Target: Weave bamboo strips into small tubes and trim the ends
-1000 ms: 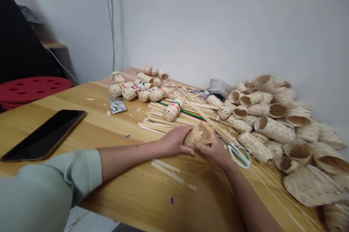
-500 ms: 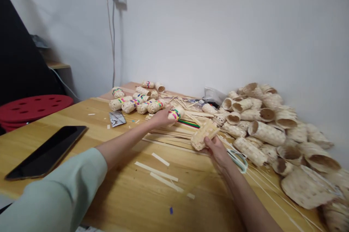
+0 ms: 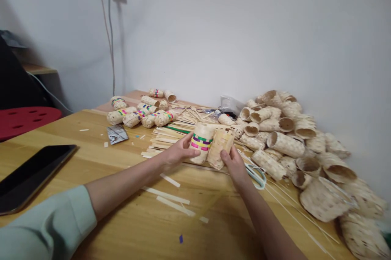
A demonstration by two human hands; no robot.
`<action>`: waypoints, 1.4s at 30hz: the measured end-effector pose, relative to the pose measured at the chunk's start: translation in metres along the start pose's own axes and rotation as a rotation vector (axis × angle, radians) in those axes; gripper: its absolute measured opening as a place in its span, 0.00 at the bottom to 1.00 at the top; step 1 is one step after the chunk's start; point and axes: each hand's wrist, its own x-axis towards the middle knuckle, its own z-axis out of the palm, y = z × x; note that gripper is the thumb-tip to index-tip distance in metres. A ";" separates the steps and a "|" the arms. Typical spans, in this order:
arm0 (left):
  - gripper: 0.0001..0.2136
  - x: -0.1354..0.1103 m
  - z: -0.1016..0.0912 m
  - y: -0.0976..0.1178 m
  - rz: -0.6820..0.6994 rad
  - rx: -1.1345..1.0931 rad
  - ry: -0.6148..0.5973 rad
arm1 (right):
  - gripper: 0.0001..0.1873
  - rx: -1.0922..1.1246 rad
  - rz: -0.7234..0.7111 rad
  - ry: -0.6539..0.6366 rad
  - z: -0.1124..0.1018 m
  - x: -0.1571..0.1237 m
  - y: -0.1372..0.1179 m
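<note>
My left hand [image 3: 180, 152] is closed round a woven bamboo cylinder with coloured bands [image 3: 200, 142], its stripes green, purple, yellow and pink. Beside it, my right hand [image 3: 235, 166] grips a plain woven bamboo cylinder [image 3: 220, 149], thumb on its near side. Both cylinders are held roughly upright, side by side and close together above the table. Behind them lies a heap of loose bamboo strips [image 3: 171, 132], partly hidden by the hands. Scissors with pale green handles [image 3: 256, 175] rest just right of my right wrist.
Many plain woven cylinders [image 3: 285, 144] are piled along the right. Several colour-banded cylinders [image 3: 134, 117] lie at the back left. A black phone [image 3: 36, 174] and a small silver packet [image 3: 117, 134] sit on the left. Cut strips [image 3: 166, 195] are scattered in front. A wall closes off the back.
My left hand has brought the colour-banded cylinder from the strips toward me, beside the plain one, and it now stands more upright. The view has shifted right.
</note>
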 end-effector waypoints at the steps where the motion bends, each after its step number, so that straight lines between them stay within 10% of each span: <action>1: 0.34 0.000 0.000 -0.001 -0.009 -0.015 -0.001 | 0.33 -0.005 0.002 -0.007 -0.001 0.000 0.000; 30: 0.23 0.005 -0.012 -0.011 -0.248 -0.383 0.022 | 0.31 0.322 0.263 0.091 0.007 0.000 0.002; 36: 0.24 0.023 -0.047 0.051 0.172 -0.018 0.411 | 0.30 0.371 0.335 0.115 0.003 0.001 0.000; 39: 0.27 0.031 -0.091 0.100 0.470 0.486 0.715 | 0.30 0.386 0.339 0.114 0.005 -0.001 -0.003; 42: 0.24 0.037 -0.141 0.136 0.458 1.105 1.029 | 0.31 0.402 0.346 0.125 0.005 -0.001 -0.004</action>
